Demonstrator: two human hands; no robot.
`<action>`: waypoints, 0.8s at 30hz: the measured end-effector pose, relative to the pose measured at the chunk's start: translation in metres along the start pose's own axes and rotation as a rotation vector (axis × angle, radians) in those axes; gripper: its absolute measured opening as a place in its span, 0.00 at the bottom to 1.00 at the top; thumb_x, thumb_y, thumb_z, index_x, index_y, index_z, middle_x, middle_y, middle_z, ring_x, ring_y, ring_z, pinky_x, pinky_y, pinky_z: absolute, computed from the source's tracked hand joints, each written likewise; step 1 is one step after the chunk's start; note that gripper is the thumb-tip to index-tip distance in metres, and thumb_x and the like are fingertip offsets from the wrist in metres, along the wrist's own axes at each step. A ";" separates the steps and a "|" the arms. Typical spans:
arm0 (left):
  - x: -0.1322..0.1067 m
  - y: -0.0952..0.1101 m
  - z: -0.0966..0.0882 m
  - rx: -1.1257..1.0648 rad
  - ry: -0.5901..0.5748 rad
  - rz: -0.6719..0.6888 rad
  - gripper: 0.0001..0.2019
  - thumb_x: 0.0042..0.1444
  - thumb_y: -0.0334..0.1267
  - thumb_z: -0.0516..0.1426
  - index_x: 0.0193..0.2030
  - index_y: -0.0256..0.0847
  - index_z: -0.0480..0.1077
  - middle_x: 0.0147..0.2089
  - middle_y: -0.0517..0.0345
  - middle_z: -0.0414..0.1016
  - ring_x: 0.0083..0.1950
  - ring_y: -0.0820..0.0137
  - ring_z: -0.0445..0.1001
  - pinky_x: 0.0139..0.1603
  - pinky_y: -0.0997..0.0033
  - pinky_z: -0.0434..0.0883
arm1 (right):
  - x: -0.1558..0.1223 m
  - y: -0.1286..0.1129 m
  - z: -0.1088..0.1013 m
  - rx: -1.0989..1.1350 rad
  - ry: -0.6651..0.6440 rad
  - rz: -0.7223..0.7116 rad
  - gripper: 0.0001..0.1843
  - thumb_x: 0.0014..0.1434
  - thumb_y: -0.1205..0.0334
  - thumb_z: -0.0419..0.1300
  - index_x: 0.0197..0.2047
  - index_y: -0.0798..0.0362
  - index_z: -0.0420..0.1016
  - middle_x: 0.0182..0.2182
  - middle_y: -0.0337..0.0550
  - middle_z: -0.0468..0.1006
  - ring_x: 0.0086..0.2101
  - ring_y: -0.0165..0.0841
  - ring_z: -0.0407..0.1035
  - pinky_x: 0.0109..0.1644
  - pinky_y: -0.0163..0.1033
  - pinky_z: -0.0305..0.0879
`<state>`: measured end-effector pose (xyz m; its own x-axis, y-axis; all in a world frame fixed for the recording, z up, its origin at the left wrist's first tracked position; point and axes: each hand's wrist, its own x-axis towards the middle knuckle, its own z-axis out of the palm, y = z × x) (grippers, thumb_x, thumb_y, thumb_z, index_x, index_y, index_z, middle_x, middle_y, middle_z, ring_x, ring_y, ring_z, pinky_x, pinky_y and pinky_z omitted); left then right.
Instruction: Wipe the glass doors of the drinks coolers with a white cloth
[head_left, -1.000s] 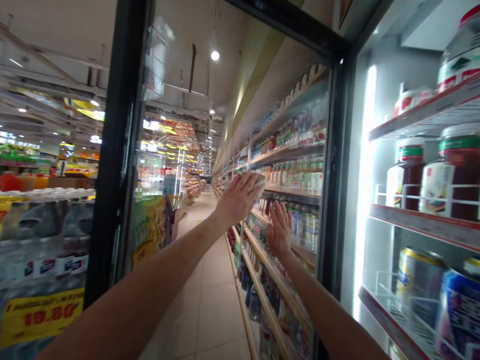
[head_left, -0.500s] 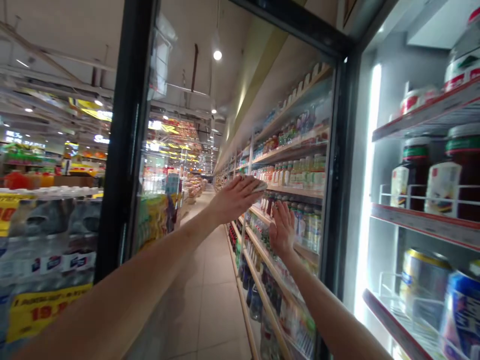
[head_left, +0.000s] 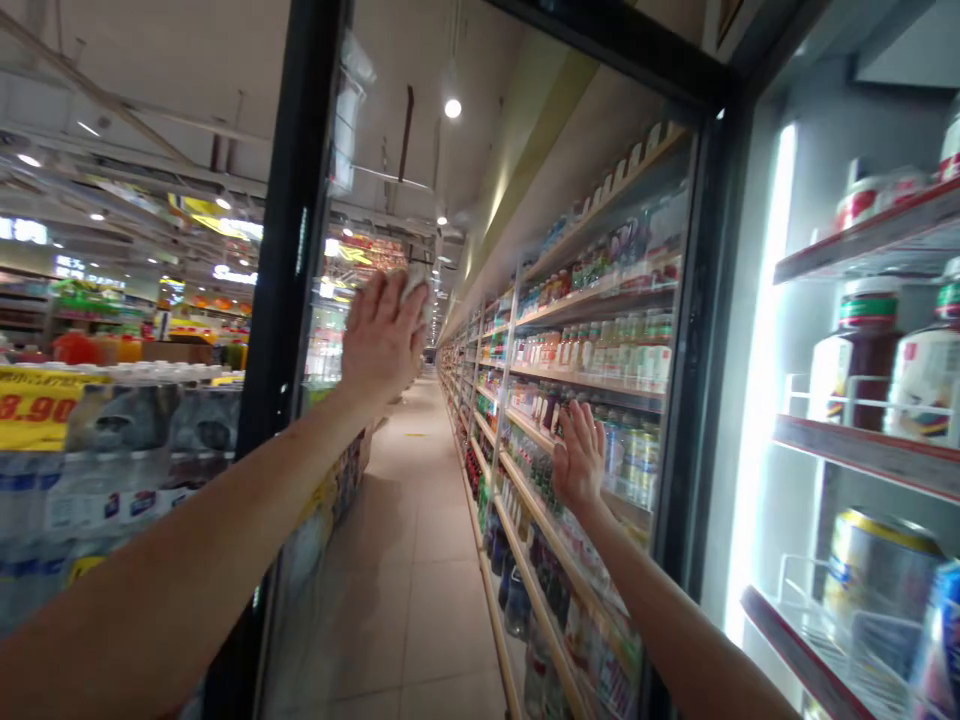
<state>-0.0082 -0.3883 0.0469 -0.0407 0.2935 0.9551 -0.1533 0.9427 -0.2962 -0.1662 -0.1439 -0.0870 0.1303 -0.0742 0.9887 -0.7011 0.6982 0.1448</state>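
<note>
My left hand presses a pale cloth flat against the glass door of a fridge, high on its left side. Most of the cloth is hidden under the fingers; only its edge shows past the fingertips. My right hand is at the right part of the same pane, palm toward the glass, fingers stretched out and holding nothing. The door's black frame runs down the left and across the top. The door stands swung open.
To the right are the lit fridge shelves, with bottles and a large can. Stacked packs of bottled water stand left of the door under a yellow price sign. Shelves of drinks and an aisle appear in or through the glass.
My left hand has slid the cloth leftward and up across the glass, from the middle toward the left frame. The right hand stays at nearly the same spot. The view has shifted slightly left.
</note>
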 end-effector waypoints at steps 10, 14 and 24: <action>-0.038 -0.017 -0.013 0.044 -0.032 -0.023 0.24 0.62 0.41 0.46 0.65 0.44 0.53 0.68 0.47 0.54 0.69 0.57 0.49 0.65 0.48 0.54 | -0.001 0.004 0.003 -0.022 0.035 -0.034 0.29 0.62 0.62 0.44 0.66 0.49 0.50 0.62 0.49 0.61 0.64 0.40 0.50 0.64 0.53 0.47; -0.044 -0.017 -0.015 0.010 -0.075 0.074 0.23 0.61 0.40 0.47 0.64 0.44 0.56 0.67 0.48 0.56 0.70 0.59 0.48 0.65 0.51 0.54 | -0.001 0.004 0.003 -0.020 0.040 -0.048 0.29 0.62 0.63 0.44 0.66 0.50 0.50 0.62 0.50 0.60 0.64 0.40 0.49 0.64 0.54 0.48; -0.020 -0.005 -0.003 -0.027 -0.028 0.069 0.23 0.61 0.39 0.47 0.64 0.42 0.56 0.67 0.48 0.55 0.70 0.59 0.48 0.65 0.49 0.54 | -0.001 0.005 0.004 -0.021 0.047 -0.052 0.28 0.62 0.62 0.44 0.66 0.50 0.50 0.62 0.51 0.60 0.64 0.40 0.48 0.64 0.54 0.47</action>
<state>-0.0033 -0.3981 0.0295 -0.0777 0.3533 0.9323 -0.1229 0.9246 -0.3606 -0.1723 -0.1430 -0.0875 0.1992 -0.0776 0.9769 -0.6776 0.7092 0.1945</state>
